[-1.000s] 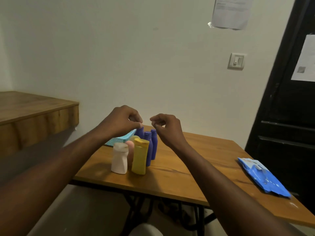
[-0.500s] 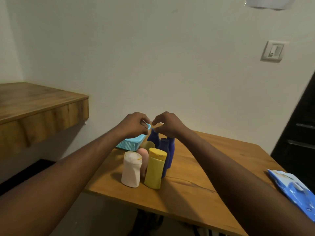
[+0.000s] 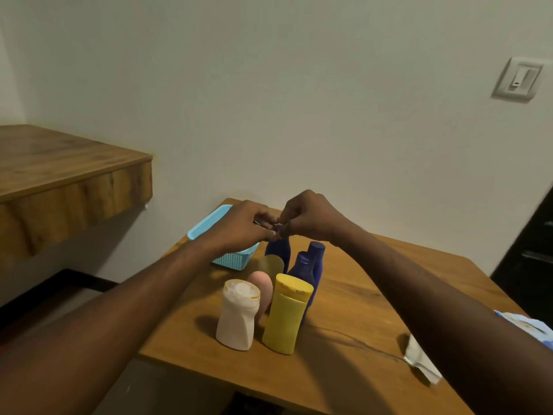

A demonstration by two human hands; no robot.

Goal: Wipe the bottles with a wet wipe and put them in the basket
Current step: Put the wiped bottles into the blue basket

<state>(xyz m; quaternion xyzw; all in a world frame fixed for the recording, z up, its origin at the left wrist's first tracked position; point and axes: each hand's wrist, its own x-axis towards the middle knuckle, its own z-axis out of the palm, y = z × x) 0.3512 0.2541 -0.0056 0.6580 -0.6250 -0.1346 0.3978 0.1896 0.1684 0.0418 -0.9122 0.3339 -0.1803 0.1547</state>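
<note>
Bottles (image 3: 284, 319) upright just beneath left hand (image 3: 239, 230) and right hand (image 3: 312, 220)

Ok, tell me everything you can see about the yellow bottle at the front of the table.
The yellow bottle is opaque, matte-looking plastic, with a flattish body and a darker yellow cap, closed. It stands upright near the front edge of the wooden table, just right of the white bottle, with a blue bottle close behind it. Whether it touches them cannot be told. No hand is on it.
</note>
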